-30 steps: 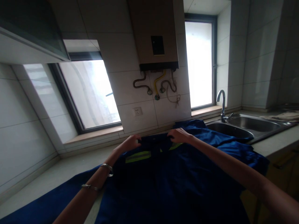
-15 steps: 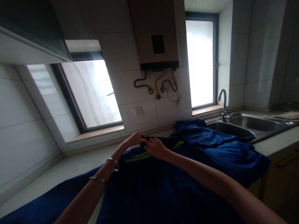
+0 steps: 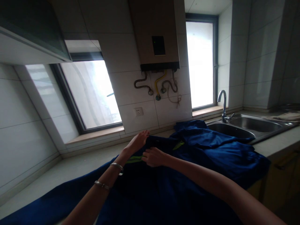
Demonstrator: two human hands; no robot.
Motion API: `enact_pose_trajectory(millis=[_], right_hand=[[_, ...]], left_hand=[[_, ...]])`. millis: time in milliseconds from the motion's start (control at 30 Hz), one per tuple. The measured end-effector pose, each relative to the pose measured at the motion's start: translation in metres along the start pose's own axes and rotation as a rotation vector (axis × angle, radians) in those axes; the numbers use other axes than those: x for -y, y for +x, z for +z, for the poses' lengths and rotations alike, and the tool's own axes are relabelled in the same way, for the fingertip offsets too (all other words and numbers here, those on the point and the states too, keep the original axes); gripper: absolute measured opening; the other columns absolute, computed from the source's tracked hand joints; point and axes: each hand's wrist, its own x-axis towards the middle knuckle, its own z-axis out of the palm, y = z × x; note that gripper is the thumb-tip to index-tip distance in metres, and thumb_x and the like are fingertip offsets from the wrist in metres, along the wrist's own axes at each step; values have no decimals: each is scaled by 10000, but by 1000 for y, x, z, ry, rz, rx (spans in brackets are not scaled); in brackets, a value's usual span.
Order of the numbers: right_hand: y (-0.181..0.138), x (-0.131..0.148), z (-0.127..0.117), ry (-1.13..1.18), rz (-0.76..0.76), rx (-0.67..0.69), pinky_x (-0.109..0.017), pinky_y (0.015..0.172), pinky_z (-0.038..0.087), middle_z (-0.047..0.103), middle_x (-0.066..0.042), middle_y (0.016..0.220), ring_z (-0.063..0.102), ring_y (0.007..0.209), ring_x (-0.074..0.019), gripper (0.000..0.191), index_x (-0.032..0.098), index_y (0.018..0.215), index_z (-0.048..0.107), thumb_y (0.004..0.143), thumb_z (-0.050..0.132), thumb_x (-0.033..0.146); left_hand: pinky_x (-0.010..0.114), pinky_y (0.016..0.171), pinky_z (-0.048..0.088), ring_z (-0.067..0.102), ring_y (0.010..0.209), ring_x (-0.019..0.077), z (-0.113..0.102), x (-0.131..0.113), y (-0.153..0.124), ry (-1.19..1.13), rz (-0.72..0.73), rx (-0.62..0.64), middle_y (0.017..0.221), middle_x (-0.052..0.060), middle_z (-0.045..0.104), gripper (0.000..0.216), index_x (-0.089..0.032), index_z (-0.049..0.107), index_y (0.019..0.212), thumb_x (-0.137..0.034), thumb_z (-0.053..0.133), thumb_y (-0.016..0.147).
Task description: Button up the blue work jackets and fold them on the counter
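Observation:
A dark blue jacket (image 3: pixel 164 187) with bright green strips lies spread over the counter, one sleeve (image 3: pixel 58 197) reaching to the lower left. At its upper edge, near the collar, my left hand (image 3: pixel 138 140) is closed on the cloth; two silver bangles circle that wrist. Just below and to the right, my right hand (image 3: pixel 153 157) has its fingers curled on the jacket front by a green strip (image 3: pixel 134 159). The fingertips of both hands are partly hidden. More blue cloth (image 3: pixel 211 140) lies heaped to the right, and whether it is a separate garment I cannot tell.
A steel double sink (image 3: pixel 257 123) with a curved faucet (image 3: pixel 224 103) adjoins the blue cloth at right. Above the counter (image 3: pixel 89 161) hang a water heater (image 3: pixel 156 37) and its pipes. A wall socket (image 3: pixel 138 111) and two windows are behind. An upper cabinet (image 3: pixel 30 34) juts out at left.
My hands have moved apart: the left slightly up along the jacket's top edge, the right down onto the front. More of the collar area shows between them.

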Motion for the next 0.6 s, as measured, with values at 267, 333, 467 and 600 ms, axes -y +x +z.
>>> enact_pose_trajectory(millis=[267,333,467,600], right_hand=[[-51,-70,-38,72,164,-19,-374,874,368,548,-104,1095,453,1039,-228,199,161,886,648,758,510,226],[-70,-90,-45,76,161,14,-407,939,331,480,-101,1236,385,1150,-251,249,182,958,650,738,549,238],[-97,-114,-46,67,197,206,-395,905,387,462,-100,1271,404,1149,-259,403,222,1128,591,735,613,308],[-102,-127,-36,7,253,288,-310,797,449,521,-91,1211,484,1075,-221,272,209,1072,617,820,518,192]], left_hand=[[273,816,426,600,890,186,-11,14,-16,24,31,83,949,74,657,258,-179,615,973,-226,373,898],[267,791,431,608,869,185,-13,17,-21,36,4,72,925,63,664,248,-193,624,939,-238,384,895],[275,736,436,615,882,205,-12,19,-28,140,-81,42,941,65,663,227,-215,601,938,-280,388,896],[280,617,438,643,706,211,-7,21,-30,201,-146,117,782,79,663,270,-187,541,1022,-289,315,914]])
